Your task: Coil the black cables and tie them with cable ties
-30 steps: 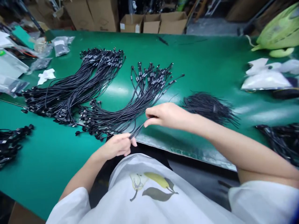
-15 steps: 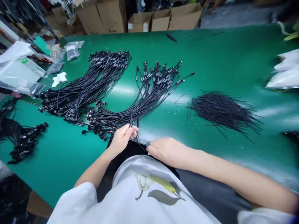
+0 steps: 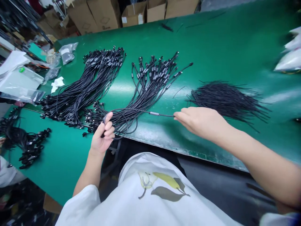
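Observation:
A black cable [image 3: 141, 110] with a grey sleeve near one end runs between my two hands. My left hand [image 3: 104, 133] is closed on it, and a loop of the cable curves beside the fingers. Out to the right, my right hand [image 3: 199, 121] pinches the far end, its fingertips pointing left; the end itself is hidden. Behind the held cable lies a fanned bunch of similar cables [image 3: 150, 91] with grey sleeves. A larger bundle of cables [image 3: 94, 78] lies to its left. Past my right hand is a heap of thin black ties [image 3: 230, 99].
All this lies on a green table [image 3: 145, 40], whose front edge runs before my body. More cables [image 3: 30, 144] sit on the left table part. Plastic bags [image 3: 68, 51] and a white box [image 3: 21, 75] stand at the left. Cardboard boxes [image 3: 134, 14] line the back.
My right hand has moved right and up, drawing the cable out nearly straight. My left hand has shifted left, and a loop now hangs by it. The view has tilted a little.

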{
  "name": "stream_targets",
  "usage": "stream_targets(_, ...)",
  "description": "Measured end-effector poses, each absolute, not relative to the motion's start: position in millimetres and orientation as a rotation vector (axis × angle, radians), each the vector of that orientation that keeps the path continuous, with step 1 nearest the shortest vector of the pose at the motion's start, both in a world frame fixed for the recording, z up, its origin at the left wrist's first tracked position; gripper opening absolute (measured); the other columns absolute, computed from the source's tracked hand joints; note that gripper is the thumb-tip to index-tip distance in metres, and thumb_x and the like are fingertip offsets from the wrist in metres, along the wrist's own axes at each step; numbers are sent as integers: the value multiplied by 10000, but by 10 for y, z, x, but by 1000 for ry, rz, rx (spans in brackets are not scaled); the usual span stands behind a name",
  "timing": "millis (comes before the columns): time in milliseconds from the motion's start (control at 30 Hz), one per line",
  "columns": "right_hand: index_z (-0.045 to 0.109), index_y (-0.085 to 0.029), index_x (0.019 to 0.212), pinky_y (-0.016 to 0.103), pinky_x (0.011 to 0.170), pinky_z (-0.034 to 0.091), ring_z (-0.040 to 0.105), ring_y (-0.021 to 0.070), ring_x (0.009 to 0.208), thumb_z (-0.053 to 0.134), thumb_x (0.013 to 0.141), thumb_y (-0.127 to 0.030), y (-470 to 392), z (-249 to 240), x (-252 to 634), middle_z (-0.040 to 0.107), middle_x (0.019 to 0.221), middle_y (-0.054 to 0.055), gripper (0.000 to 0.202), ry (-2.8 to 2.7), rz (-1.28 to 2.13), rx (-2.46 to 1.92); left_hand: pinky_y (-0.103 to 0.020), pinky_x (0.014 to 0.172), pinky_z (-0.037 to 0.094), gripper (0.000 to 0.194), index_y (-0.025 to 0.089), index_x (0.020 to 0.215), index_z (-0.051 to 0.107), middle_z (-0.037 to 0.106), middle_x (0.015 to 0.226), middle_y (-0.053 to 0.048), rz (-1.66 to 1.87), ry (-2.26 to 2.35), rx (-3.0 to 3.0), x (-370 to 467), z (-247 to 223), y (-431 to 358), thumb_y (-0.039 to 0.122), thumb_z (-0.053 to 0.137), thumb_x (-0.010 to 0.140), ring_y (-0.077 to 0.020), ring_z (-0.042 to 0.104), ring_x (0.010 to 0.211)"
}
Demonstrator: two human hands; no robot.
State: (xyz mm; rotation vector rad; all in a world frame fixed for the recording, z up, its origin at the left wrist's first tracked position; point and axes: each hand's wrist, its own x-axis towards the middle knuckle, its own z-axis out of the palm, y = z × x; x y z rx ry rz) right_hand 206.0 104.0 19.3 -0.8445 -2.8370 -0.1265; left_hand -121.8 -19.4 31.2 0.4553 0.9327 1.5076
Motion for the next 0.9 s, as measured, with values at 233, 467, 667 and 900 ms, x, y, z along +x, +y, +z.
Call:
stream_targets(233, 605, -164, 771, 276, 581, 283, 496, 138, 625, 397, 996, -276, 530, 279, 1605, 601, 698, 34, 326, -2819, 430, -294, -362, 953, 453, 309, 171, 956, 700, 691, 1064, -118, 898, 1287, 1476, -619, 129, -146, 414, 512, 924, -235, 616, 1042)
stream_targets(467, 562, -165, 876, 254, 657, 398, 516, 143, 744, 560, 875, -534, 726, 136, 1430, 576, 799, 25, 369, -2008, 1215, -745, -330, 721, 471, 385, 172, 728, 552, 606, 689, -41, 1000, 914, 1155, -405, 139, -167, 493, 478, 928, -159, 570, 640)
stream_targets(667, 470, -177, 713, 183, 412, 205, 239, 51, 442, 552, 864, -557, 507, -161, 1174, 286, 541, -87, 417, -1042, 1931, -843, -335, 816, 450, 473, 176, 690, 489, 528, 688, -15, 990, 1091, 742, -197, -110, -145, 597, 452, 902, -173, 578, 759)
stream_targets(900, 495, -216, 1013, 154, 360, 309, 466, 70, 510, 576, 831, -616, 292, -142, 983, 566, 793, -13, 447, -960, 1991, -745, -304, 706, 422, 368, 172, 904, 544, 550, 742, -11, 751, 1320, 1240, -166, -237, -275, 532, 472, 914, -159, 513, 701)
